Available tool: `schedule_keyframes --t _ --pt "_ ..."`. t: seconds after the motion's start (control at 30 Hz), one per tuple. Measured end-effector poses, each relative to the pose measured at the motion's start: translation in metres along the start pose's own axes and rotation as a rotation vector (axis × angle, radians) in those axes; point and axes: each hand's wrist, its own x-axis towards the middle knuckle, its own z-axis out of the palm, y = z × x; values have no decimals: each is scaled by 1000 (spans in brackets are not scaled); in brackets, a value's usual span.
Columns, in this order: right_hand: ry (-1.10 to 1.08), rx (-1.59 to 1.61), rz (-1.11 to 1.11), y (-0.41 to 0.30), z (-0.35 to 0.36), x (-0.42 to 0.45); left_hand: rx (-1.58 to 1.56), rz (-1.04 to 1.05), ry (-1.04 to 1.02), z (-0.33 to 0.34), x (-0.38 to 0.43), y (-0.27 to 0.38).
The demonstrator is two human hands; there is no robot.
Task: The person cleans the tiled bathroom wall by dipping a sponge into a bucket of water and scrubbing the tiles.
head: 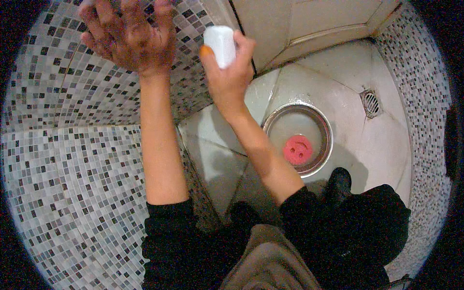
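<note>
My left hand is raised before the mosaic-tiled wall at the upper left, its fingers apart and blurred. Nothing shows in it, and I cannot tell whether it touches the tiles. To its right, my right hand grips a smooth white object, perhaps a container, between thumb and fingers. Something orange shows at the thumb tip. Below my right forearm, a round metal basin of cloudy water stands on the floor. In it lies a round pink sponge with a smiley face cut into it.
A pale panelled door closes off the far side. Right of the basin, a metal floor drain is set in the wet tiled floor. Another mosaic wall rises at the right. My dark shoe is close to the basin.
</note>
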Motion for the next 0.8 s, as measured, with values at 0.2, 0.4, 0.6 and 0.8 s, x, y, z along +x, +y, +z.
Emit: schedule_keyframes --t 0.2,0.4,0.6,0.8 --pt "-107 -290 123 71 -39 -23 8 -39 -9 -6 11 16" --pt "-127 344 328 13 -75 12 -21 -276 -240 -33 11 24" --pt "-430 286 -457 -128 -76 106 -47 -337 -366 -41 23 37" --pt "-1059 -520 -1416 -136 -82 165 -56 -363 -430 -44 26 36"
